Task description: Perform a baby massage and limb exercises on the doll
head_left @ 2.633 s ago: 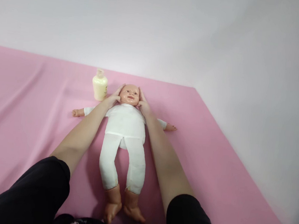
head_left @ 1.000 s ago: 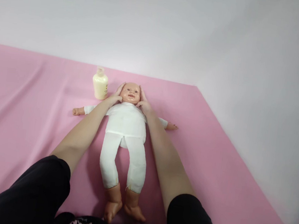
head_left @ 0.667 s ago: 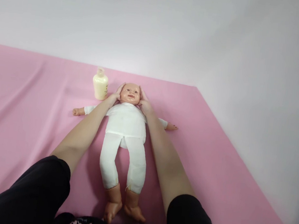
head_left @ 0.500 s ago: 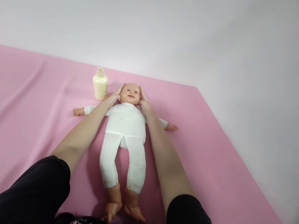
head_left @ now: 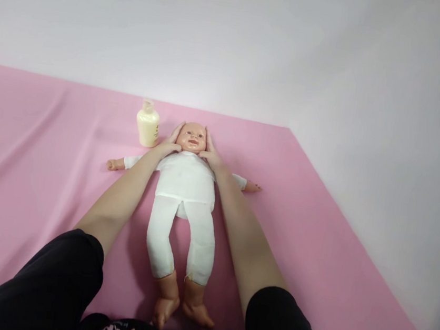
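Observation:
A baby doll in a white top and white trousers lies on its back, head away from me and bare feet towards me. Its arms stretch out to both sides. My left hand cups the left side of its head, fingers along the cheek and thumb at the neck below the jaw. On the opposite side my right hand clasps the head in the same way, its thumb also under the jaw. Fingertips behind the head are partly hidden.
A pale yellow pump bottle stands upright just left of the doll's head, close to my left hand. Beneath everything spreads a pink sheet, wrinkled at the left. A white wall rises behind it.
Both thumbs have slid inward, from beside the doll's cheeks to beneath its jaw at the neck. The doll and the bottle stay where they were.

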`<state>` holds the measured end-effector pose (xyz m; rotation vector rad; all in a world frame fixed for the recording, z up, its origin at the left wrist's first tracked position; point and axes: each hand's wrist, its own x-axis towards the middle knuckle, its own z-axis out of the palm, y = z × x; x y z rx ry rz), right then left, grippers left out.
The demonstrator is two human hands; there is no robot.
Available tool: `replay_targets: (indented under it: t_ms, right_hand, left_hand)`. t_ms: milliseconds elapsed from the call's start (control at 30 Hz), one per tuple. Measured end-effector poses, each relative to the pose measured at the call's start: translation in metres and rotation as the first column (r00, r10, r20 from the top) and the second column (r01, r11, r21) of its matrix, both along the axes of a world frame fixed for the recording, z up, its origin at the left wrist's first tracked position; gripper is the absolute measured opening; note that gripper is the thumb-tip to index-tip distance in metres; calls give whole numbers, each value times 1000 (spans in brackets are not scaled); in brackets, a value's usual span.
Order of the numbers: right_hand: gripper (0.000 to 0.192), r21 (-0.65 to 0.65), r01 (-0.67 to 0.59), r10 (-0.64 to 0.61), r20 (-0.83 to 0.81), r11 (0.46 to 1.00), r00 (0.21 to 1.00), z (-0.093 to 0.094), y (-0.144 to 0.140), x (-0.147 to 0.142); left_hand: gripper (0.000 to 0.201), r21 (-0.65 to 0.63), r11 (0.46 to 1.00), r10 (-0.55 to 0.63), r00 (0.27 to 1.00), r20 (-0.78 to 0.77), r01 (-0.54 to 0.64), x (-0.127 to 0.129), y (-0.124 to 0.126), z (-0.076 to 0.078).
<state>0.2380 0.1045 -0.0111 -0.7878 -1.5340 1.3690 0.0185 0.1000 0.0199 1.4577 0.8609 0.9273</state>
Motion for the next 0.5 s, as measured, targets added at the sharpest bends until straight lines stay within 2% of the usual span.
replay_targets:
  t_ms: [233,500]
  right_hand:
    - [138,21,27,-26,-20,999,999,-3,5,2]
    - [139,45,39,-40,18,998,999,-5,6,3]
  left_hand:
    - [125,79,997,-20,1000,-21,21,-4,3,-2]
    - [127,193,981,-31,999,-9,33,-2,16,-15]
